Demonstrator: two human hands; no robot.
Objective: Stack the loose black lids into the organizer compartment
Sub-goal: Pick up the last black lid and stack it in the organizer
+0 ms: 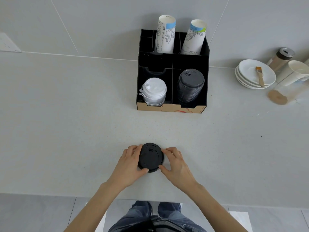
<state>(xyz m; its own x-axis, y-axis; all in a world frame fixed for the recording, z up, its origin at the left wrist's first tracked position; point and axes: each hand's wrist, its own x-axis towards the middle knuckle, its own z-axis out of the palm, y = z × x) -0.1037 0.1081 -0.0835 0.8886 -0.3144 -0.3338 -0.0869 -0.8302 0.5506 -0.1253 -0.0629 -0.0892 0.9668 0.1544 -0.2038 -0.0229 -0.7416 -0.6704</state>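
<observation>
While your left hand [129,162] and right hand [175,162] pinch the loose black lid [151,157] from both sides on the counter [66,131], the organizer [173,71] beyond holds stacked black lids [190,87] front right, white lids [154,91] front left, and paper cups [165,36] behind. Whether one lid or several sit between your fingers is unclear.

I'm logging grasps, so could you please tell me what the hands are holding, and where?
Both hands, left and right, grip the black lid by its outer rim, one on each side, fingertips on the edge, low over the counter.
</observation>
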